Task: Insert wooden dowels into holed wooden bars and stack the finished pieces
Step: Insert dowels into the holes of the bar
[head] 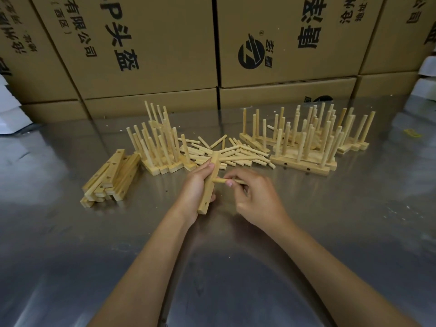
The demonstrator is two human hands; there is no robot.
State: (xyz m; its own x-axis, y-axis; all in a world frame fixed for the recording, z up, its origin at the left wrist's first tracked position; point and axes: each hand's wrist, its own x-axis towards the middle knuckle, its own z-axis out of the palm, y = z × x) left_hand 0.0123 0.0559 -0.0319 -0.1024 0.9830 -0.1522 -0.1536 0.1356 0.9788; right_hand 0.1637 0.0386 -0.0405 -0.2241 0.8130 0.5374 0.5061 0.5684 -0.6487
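Over steel table (330,220), left hand (195,187) grips bar (208,185); right fingers (230,182) pinch dowel (220,181).

Steel table (354,232): bare bars (111,179), loose dowels (236,153), finished pcs (304,147).

The cardboard boxes (151,43) beyond both hands carry upside-down black Chinese print: "有限公司", "头盔" beside a "P", "(西区)". One box (283,38) bears a round striped logo (®-marked).
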